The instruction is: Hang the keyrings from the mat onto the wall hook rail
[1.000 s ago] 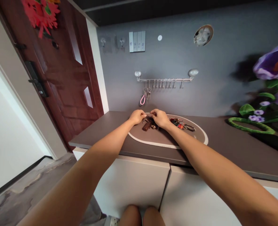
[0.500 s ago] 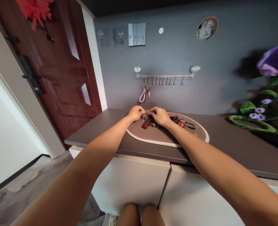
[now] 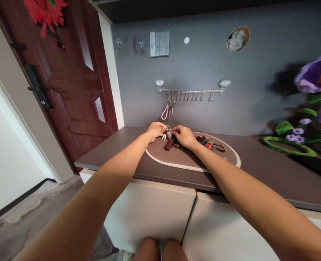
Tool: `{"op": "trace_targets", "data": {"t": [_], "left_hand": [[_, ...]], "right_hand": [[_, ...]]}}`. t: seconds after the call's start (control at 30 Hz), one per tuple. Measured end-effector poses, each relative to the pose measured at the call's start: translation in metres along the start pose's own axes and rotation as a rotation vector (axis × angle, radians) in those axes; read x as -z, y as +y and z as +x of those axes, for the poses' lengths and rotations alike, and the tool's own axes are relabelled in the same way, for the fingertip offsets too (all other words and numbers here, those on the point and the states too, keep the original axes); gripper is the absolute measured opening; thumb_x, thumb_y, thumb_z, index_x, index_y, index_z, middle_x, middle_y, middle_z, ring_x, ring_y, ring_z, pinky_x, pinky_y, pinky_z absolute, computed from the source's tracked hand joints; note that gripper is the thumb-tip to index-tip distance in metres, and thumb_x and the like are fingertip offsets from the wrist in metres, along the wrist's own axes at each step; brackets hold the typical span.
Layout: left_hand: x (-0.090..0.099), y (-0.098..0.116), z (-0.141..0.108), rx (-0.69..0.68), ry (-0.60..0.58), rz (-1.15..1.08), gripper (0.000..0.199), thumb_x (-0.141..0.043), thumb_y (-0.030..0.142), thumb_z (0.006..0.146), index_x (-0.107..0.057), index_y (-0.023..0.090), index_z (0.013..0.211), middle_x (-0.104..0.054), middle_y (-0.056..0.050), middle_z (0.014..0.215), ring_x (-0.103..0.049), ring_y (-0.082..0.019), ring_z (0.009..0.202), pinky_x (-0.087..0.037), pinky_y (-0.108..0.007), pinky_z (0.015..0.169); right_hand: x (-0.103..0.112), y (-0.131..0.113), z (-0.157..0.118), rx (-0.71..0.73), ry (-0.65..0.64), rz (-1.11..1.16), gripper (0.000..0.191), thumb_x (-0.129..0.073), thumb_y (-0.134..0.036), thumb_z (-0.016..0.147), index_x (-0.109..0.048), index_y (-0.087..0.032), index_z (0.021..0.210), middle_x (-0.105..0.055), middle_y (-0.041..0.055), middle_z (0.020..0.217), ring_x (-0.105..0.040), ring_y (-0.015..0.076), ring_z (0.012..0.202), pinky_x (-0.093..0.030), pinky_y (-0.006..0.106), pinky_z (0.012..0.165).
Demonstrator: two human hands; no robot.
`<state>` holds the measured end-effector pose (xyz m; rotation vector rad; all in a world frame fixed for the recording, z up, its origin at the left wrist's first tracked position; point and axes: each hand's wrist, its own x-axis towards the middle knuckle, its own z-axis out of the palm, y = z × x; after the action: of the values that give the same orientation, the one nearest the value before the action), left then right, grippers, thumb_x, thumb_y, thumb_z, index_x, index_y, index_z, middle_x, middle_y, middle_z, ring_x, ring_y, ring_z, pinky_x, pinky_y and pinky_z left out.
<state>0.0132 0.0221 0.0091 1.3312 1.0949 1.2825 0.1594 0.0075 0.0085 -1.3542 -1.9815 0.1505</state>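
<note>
My left hand (image 3: 155, 130) pinches the left side of a metal key ring (image 3: 168, 127), just above an oval brown mat. On the ring's other side, the fingers of my right hand (image 3: 184, 136) are closed at its edge. Small silver keys (image 3: 164, 136) dangle below the ring. Under my hands lies a brown block-shaped fob (image 3: 169, 145) among darker key pieces partly hidden by my right hand. To the right of that hand, a pile of red and black keychains (image 3: 204, 141) and a dark beaded loop (image 3: 219, 147) rest on the mat (image 3: 187, 161).
A clear hook rail (image 3: 191, 91) is fixed to the grey wall, with a pink strap keychain (image 3: 164, 112) and keys at its left end. Purple artificial flowers (image 3: 314, 78) stand at the right. A dark red door (image 3: 76, 108) is on the left; white cabinet doors (image 3: 152, 214) are below the counter.
The key ring and its keys now hang a little higher and clearer between my hands. My view has tilted slightly upward.
</note>
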Motion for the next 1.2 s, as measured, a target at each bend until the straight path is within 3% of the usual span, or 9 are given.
{"op": "trace_targets", "data": {"t": [0.27, 0.63, 1.2], "left_hand": [[0.002, 0.005, -0.003, 0.028, -0.019, -0.188, 0.006, -0.054, 0.008, 0.073, -0.056, 0.011, 0.069, -0.063, -0.006, 0.076, -0.06, -0.011, 0.061, -0.046, -0.036, 0.079], [0.002, 0.012, -0.006, -0.062, -0.129, -0.384, 0.008, -0.052, 0.009, 0.076, -0.059, 0.01, 0.074, -0.063, -0.006, 0.074, -0.059, -0.01, 0.068, -0.045, -0.035, 0.08], [0.001, 0.009, -0.003, -0.15, -0.216, -0.362, 0.011, -0.061, 0.018, 0.071, -0.062, 0.012, 0.079, -0.063, -0.007, 0.087, -0.058, -0.01, 0.076, -0.042, -0.032, 0.081]], "right_hand": [[0.003, -0.003, -0.001, 0.045, 0.032, -0.024, 0.022, -0.046, -0.017, 0.076, -0.061, -0.016, 0.093, -0.065, 0.0067, 0.09, -0.058, 0.0162, 0.085, -0.04, 0.026, 0.078], [0.004, -0.006, 0.0, 0.181, 0.167, 0.23, 0.021, -0.045, -0.025, 0.077, -0.062, -0.018, 0.087, -0.062, 0.0045, 0.088, -0.054, 0.0142, 0.079, -0.04, 0.028, 0.076], [0.004, -0.003, 0.001, 0.088, 0.158, 0.58, 0.027, -0.054, -0.041, 0.07, -0.063, -0.017, 0.078, -0.062, 0.0023, 0.074, -0.053, 0.0128, 0.065, -0.041, 0.026, 0.066]]}}
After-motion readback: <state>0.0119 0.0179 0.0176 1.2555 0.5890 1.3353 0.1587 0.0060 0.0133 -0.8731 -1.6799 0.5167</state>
